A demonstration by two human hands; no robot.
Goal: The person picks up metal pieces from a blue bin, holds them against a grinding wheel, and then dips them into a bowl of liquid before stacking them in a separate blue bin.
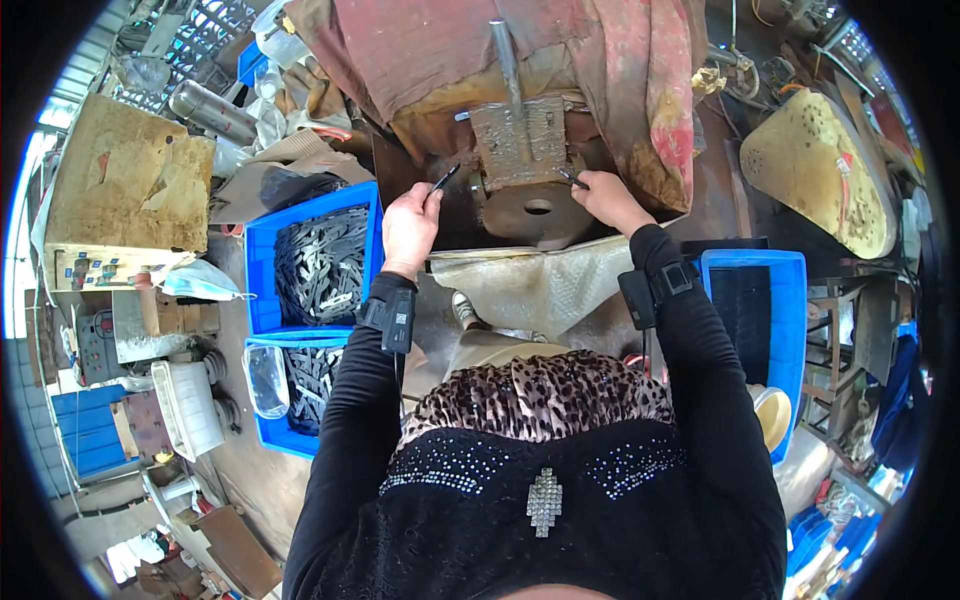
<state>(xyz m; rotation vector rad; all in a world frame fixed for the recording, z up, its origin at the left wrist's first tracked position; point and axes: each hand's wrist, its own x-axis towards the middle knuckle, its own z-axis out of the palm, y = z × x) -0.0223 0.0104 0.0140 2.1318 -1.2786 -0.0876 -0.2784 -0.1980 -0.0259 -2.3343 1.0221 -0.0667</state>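
Note:
My left hand [411, 226] is closed on a slim dark strip [446, 178], which points up and to the right from thumb and fingertips. My right hand [611, 201] pinches another small dark strip [573, 180], mostly covered by the fingers. Both hands are held in front of a grimy machine, on either side of its worn metal block [520, 145]. Just below the block sits a round dark plate [537, 212] with a hole in it. The right hand's strip is near the block's lower right corner; I cannot tell whether it touches. The left strip stays apart from the block.
Stained reddish cloth [440, 55] drapes over the machine, and a pale sheet [540, 282] hangs from its front edge. On the left, blue bins [262, 290] contain many flat dark and grey strips. A blue crate [797, 330] stands right, with a cream container [771, 415] beside it.

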